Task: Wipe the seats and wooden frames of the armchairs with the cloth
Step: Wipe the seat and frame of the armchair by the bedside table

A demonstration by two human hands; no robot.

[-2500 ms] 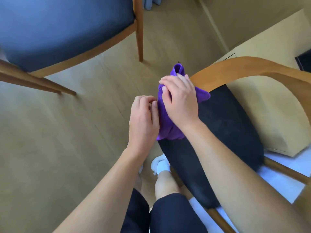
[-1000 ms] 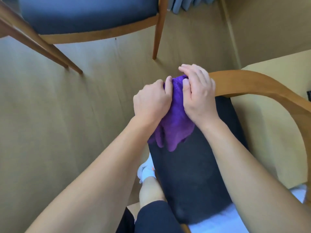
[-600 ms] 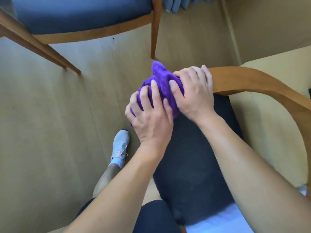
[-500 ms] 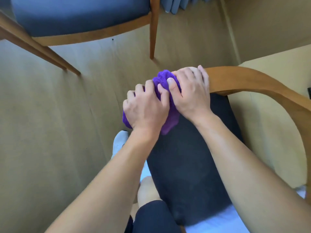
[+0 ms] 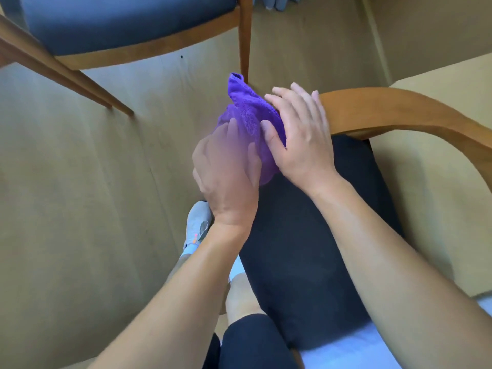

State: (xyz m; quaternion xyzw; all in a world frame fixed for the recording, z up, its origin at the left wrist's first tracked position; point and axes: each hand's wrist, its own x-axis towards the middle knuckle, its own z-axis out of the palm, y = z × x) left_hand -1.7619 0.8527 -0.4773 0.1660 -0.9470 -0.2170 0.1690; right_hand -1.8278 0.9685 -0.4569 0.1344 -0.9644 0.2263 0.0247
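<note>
A purple cloth (image 5: 247,113) is bunched over the front end of the near armchair's curved wooden armrest (image 5: 399,113). My right hand (image 5: 300,134) holds the cloth there, thumb on one side and fingers laid over the top towards the armrest. My left hand (image 5: 226,169) is blurred by motion; its fingers look straight and touch the cloth's lower left side. The near armchair's dark seat (image 5: 306,249) lies under both forearms. A second armchair with a blue seat (image 5: 119,20) and wooden frame (image 5: 149,51) stands at the top left.
The second armchair's front leg (image 5: 245,41) comes down just behind the cloth. My grey shoe (image 5: 198,225) and knee are beside the near seat on the pale floor (image 5: 80,209). A beige block (image 5: 431,182) sits under the armrest at right.
My left hand has slid down the cloth and its fingers have straightened. A tip of the cloth now sticks up above my right hand. The right hand stays at the armrest end.
</note>
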